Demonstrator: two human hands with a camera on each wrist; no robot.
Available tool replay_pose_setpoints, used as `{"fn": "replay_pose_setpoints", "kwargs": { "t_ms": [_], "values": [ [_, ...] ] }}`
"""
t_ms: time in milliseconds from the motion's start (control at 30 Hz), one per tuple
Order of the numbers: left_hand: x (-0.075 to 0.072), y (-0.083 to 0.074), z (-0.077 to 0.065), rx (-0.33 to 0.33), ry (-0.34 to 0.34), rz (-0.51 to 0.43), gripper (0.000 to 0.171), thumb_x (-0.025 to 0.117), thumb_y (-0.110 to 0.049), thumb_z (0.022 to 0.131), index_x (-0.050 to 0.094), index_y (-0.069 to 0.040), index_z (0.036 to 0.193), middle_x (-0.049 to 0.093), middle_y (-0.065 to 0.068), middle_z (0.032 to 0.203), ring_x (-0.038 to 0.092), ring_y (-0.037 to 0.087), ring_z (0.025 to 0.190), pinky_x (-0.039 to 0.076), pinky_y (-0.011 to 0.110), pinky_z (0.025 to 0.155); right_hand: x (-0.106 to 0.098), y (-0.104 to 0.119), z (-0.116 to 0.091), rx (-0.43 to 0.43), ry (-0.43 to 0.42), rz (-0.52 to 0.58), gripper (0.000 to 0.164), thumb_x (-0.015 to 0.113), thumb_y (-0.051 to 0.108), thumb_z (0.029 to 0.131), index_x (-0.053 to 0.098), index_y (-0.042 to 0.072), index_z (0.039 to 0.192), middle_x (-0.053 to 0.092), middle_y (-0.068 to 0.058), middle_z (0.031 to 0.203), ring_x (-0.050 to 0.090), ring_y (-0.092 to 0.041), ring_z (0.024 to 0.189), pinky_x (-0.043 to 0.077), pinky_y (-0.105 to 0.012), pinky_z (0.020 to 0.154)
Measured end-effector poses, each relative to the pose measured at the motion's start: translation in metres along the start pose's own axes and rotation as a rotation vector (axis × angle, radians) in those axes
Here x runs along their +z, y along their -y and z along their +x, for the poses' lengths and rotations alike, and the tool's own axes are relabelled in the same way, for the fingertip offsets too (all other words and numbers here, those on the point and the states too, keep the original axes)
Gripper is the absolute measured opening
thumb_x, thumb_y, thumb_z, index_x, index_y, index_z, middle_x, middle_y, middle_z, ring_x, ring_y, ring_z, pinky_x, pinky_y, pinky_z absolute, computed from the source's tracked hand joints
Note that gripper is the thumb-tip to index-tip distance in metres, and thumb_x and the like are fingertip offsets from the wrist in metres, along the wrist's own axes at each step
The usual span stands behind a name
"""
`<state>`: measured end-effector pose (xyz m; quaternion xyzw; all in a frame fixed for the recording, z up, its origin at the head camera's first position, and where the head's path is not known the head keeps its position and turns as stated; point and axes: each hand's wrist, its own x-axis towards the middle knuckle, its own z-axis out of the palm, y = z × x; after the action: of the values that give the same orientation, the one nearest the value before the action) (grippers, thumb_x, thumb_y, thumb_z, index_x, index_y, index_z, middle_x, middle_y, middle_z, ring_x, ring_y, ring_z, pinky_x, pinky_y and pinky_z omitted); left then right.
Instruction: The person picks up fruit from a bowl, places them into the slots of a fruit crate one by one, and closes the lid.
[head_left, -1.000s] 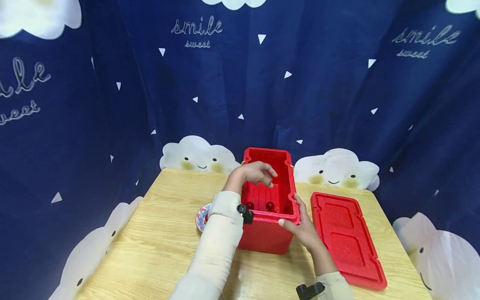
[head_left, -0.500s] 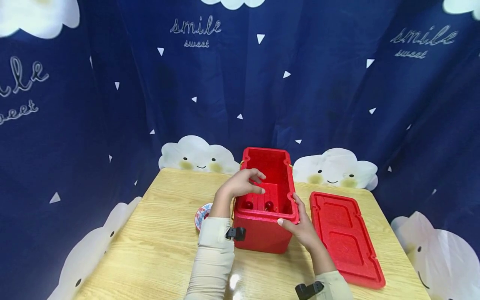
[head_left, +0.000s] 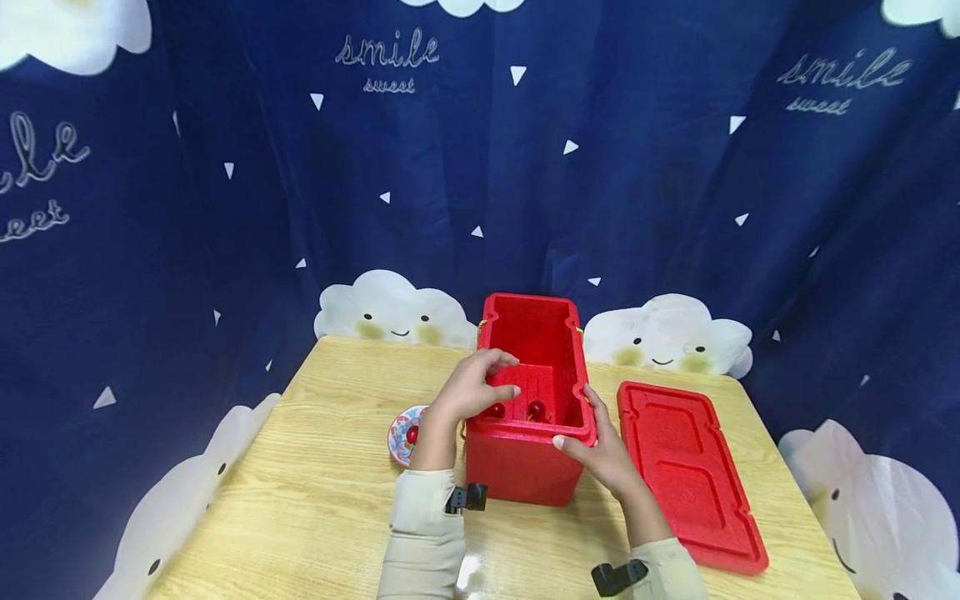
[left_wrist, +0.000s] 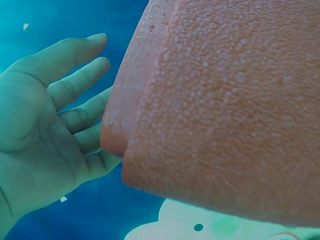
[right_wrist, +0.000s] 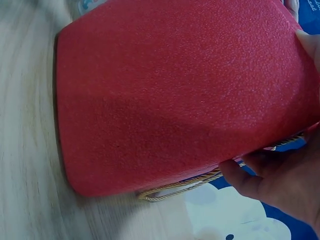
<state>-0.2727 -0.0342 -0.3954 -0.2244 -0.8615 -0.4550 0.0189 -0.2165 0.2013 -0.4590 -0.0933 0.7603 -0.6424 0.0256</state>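
A red foam box (head_left: 525,471) stands with its top uncovered on the wooden table. Inside, near its front wall, lie a cherry (head_left: 536,409) and a second cherry (head_left: 495,411), partly covered by the hand. My left hand (head_left: 468,387) hovers at the box's left rim, palm turned toward it; in the left wrist view its fingers (left_wrist: 80,82) are loosely spread and hold nothing. With my right hand (head_left: 611,461) I grip the front right corner, thumb over the front rim and fingers along the right side, as the right wrist view also shows.
Left of the box sits a patterned plate (head_left: 400,421) with a cherry (head_left: 412,434) on it, partly behind my left forearm. The red lid (head_left: 690,475) lies flat on the table (head_left: 300,492) at the right. A gold cord (right_wrist: 185,186) runs along the box's side. A blue curtain hangs behind.
My left hand has drawn back from over the box's inside, left and toward me, uncovering more of the interior and plate. My right hand keeps its grip on the corner.
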Motion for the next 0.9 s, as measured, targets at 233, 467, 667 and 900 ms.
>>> {"fn": "replay_pose_setpoints", "kwargs": {
  "t_ms": [233, 467, 667, 900],
  "values": [
    [-0.003, 0.014, -0.015, -0.065, -0.098, -0.063, 0.041, 0.074, -0.014, 0.077, 0.06, -0.011, 0.116, 0.056, 0.006, 0.112, 0.052, 0.026, 0.103, 0.047, 0.04, 0.081, -0.002, -0.009, 0.005, 0.033, -0.02, -0.048, 0.097, 0.076, 0.014, 0.075, 0.013, 0.015, 0.149, 0.03, -0.018, 0.143, 0.037, -0.037, 0.124, 0.046, -0.042, 0.087],
    [-0.01, 0.028, -0.031, -0.088, -0.195, -0.143, 0.04, 0.073, -0.015, 0.078, 0.062, -0.009, 0.116, 0.055, 0.005, 0.118, 0.05, 0.03, 0.109, 0.044, 0.045, 0.086, -0.003, -0.014, 0.006, 0.011, -0.047, -0.128, 0.095, 0.076, 0.017, 0.075, 0.015, 0.016, 0.148, 0.033, -0.016, 0.142, 0.04, -0.034, 0.122, 0.045, -0.041, 0.089],
    [-0.012, 0.042, -0.047, -0.105, -0.264, -0.154, 0.038, 0.073, -0.012, 0.078, 0.063, -0.007, 0.113, 0.057, 0.006, 0.114, 0.052, 0.028, 0.106, 0.044, 0.048, 0.084, -0.004, -0.012, 0.007, 0.029, -0.04, -0.12, 0.098, 0.079, 0.02, 0.073, 0.015, 0.014, 0.147, 0.034, -0.017, 0.139, 0.042, -0.036, 0.12, 0.047, -0.041, 0.085],
    [-0.011, 0.062, -0.064, -0.143, -0.324, -0.163, 0.036, 0.075, -0.012, 0.077, 0.064, -0.007, 0.111, 0.058, 0.008, 0.114, 0.053, 0.027, 0.102, 0.044, 0.045, 0.085, -0.003, -0.009, 0.01, 0.053, -0.047, -0.147, 0.103, 0.081, 0.027, 0.07, 0.014, 0.015, 0.146, 0.037, -0.017, 0.137, 0.045, -0.035, 0.118, 0.05, -0.041, 0.081]
  ]
}}
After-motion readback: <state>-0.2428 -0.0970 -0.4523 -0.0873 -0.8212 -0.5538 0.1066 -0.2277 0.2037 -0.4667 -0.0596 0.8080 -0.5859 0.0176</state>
